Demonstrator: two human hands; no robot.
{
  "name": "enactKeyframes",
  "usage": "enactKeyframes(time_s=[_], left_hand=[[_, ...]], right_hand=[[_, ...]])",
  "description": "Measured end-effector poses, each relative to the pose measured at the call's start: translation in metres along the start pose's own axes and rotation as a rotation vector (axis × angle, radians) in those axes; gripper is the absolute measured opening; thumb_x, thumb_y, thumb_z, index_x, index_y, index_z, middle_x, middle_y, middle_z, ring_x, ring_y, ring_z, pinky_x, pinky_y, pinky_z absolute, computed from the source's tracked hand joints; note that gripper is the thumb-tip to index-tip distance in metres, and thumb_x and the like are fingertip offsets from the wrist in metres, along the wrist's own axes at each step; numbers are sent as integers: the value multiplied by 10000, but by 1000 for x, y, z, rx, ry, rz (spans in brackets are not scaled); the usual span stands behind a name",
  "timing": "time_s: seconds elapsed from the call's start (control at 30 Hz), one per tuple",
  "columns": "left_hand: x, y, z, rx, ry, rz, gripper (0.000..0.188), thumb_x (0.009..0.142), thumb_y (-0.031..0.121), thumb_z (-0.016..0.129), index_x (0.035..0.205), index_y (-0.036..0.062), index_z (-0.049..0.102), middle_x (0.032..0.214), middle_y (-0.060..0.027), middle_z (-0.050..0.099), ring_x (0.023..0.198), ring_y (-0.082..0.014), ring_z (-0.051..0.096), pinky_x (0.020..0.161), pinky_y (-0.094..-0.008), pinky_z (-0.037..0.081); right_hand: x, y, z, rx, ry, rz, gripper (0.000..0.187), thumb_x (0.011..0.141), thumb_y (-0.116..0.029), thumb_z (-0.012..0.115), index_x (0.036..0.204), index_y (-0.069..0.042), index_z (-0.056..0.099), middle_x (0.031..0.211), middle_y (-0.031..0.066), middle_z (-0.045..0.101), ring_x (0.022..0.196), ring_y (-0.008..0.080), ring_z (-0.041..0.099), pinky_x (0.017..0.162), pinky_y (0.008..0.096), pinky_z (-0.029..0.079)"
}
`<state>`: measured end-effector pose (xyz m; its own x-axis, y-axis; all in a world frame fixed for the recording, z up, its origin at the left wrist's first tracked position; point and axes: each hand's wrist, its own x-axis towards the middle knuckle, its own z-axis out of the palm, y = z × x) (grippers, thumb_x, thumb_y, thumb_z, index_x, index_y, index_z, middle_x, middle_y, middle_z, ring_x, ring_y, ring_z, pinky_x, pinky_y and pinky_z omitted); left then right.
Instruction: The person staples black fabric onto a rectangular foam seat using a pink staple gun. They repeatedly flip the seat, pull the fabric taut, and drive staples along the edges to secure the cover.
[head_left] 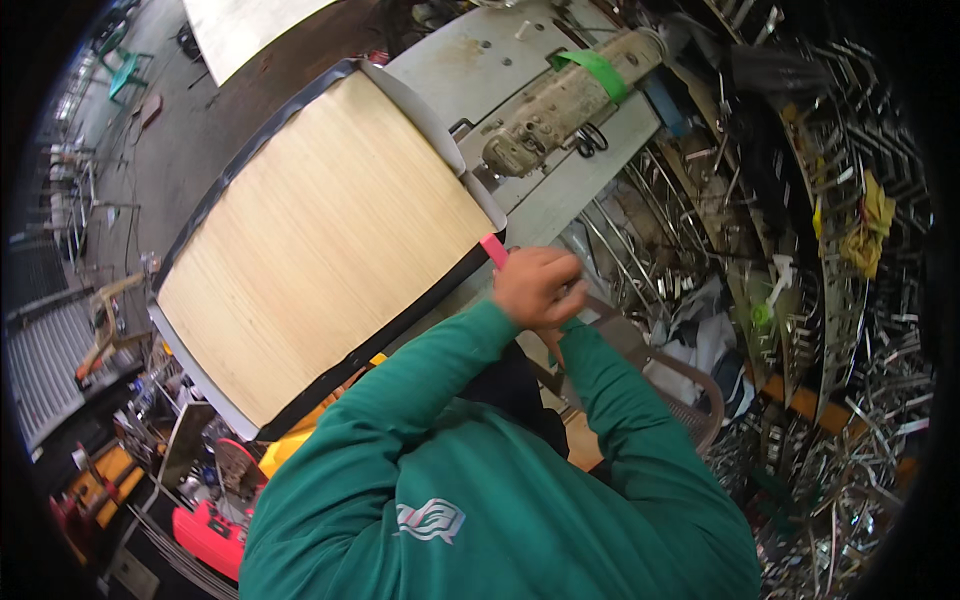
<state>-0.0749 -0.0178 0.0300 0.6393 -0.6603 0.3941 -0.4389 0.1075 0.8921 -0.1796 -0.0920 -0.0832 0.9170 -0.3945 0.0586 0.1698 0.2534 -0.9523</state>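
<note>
My left hand [540,286] is closed, fingers curled, lying across my right hand at the near right corner of a large panel. Of my right hand [553,343] only a small part by the wrist shows; its fingers are hidden under the left. A flat pink bar-shaped thing [494,250] sticks out from beneath the hands toward the panel's corner. I cannot tell which hand holds it. The panel has a pale wood-grain face [325,240] and dark wrapping [395,325] along its long edges, with light grey strips at both ends.
Beyond the panel's right end, a worn metal machine arm with a green band [590,75] stands on a grey bench [450,55]. Racks and heaps of metal pieces [840,480] crowd the right. A red case [210,535] lies lower left, and a green chair [128,75] stands far left.
</note>
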Motion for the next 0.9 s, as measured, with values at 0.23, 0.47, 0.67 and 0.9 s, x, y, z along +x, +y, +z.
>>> enactKeyframes(time_s=[0.23,0.47,0.67,0.9], left_hand=[[-108,-31,-147,1118,1,-667,598,1074,552,645,1642,377,575,1828,-56,343,1692,-426,197,1323,-645,155],[-68,-72,-132,1150,121,-674,657,1092,633,560,1698,391,486,1853,-60,282,1697,-448,161,1337,-667,119],[-78,-16,-102,820,157,-736,476,1008,466,771,1342,129,727,1437,-145,660,1339,-421,601,1136,-542,477],[-40,-18,-125,915,-279,-472,372,969,504,795,990,135,751,940,-41,721,1028,-270,707,1047,-480,487]], right_hand=[[19,-57,-24,-811,78,431,430,1088,-433,661,1228,-27,628,978,239,776,922,511,749,760,575,568],[89,-40,-54,-1164,-36,410,542,1026,-427,736,1378,-17,699,1214,275,761,1168,481,717,996,528,570],[103,-90,-15,-1163,-456,-101,369,944,-234,829,1276,-78,795,1205,145,778,1131,376,734,977,464,590],[199,-87,57,-1170,-1161,-375,231,847,-183,898,1067,-152,834,1102,51,763,1162,306,673,1030,423,558]])
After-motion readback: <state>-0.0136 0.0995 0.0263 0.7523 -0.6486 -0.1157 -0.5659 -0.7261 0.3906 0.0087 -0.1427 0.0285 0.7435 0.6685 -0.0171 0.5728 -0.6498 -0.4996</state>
